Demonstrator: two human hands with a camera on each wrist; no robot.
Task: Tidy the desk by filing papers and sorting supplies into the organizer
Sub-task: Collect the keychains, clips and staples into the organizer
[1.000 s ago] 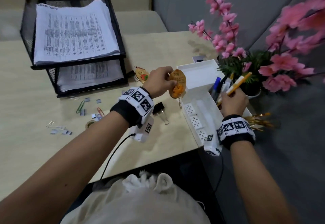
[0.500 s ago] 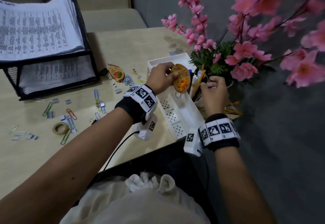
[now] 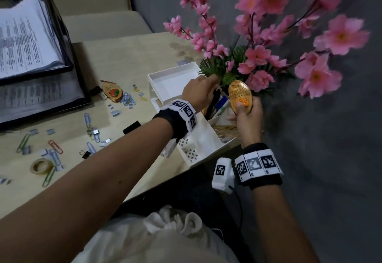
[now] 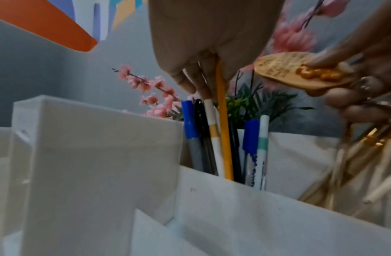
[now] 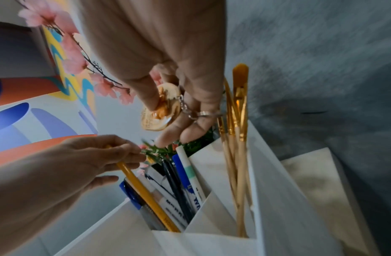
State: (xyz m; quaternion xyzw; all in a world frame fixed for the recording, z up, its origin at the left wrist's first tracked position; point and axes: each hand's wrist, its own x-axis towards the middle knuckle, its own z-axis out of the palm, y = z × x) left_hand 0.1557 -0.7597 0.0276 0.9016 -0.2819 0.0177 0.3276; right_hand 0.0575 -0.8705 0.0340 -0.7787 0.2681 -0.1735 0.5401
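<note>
A white desk organizer (image 3: 171, 81) stands at the desk's right edge. Its pen compartment holds several pens and markers (image 4: 251, 138); the adjoining compartment holds gold-ferruled paintbrushes (image 5: 238, 121). My left hand (image 3: 204, 89) reaches over the pen compartment and pinches the top of a yellow pencil (image 4: 223, 129), whose lower end stands among the pens (image 5: 146, 195). Just right of it, my right hand (image 3: 246, 110) holds an oval wooden keychain (image 3: 239, 95) upright above the brushes, thumb on its orange figure (image 5: 161, 112). The key ring (image 5: 201, 113) dangles by my fingers.
Pink artificial flowers (image 3: 258, 56) crowd close behind the organizer. A black mesh tray with printed papers (image 3: 31, 41) sits far left. Loose on the desk lie a second keychain (image 3: 112, 94), paper clips (image 3: 88, 120), staples, a binder clip (image 3: 84, 154) and a tape roll (image 3: 41, 165).
The keychain passed from my left hand to my right. The yellow pencil went from my right hand to my left, now down in the pen compartment. The view swung right.
</note>
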